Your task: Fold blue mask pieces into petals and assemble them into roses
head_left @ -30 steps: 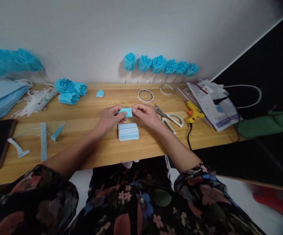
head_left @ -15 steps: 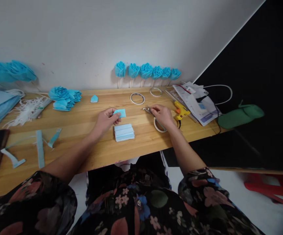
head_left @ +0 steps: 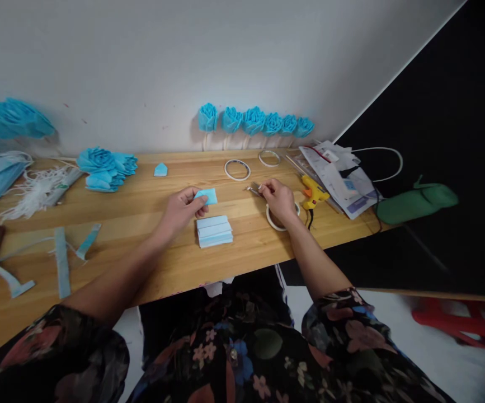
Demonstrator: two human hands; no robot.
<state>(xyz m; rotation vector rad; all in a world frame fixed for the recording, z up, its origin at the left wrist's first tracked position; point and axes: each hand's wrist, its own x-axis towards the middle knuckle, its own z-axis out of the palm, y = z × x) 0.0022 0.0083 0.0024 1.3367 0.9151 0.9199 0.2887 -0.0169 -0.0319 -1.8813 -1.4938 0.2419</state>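
My left hand (head_left: 186, 208) is closed, pinching a folded piece of light blue mask fabric (head_left: 209, 196) between thumb and fingers. Just below it on the table lies a stack of pleated light blue mask pieces (head_left: 214, 231). To the right, my right hand (head_left: 279, 200) is closed on what looks like a small pair of metal scissors (head_left: 255, 188), low over the tabletop. Its handles are hidden by the fingers, and tiny white bits show near its tip. A roll of tape (head_left: 274, 225) lies partly under the right hand and wrist.
Blue fabric roses (head_left: 254, 120) lean along the wall, and more roses (head_left: 99, 162) lie left. Two tape rings (head_left: 237, 170), a folded blue piece (head_left: 160, 169), a yellow glue gun (head_left: 314, 192), papers (head_left: 345, 179), a green pouch (head_left: 418, 204) and cut strips (head_left: 61, 263) surround the hands.
The view has shifted slightly. My right hand has moved a little left, uncovering more of the tape roll. The left hand keeps the same pinch on the blue fabric.
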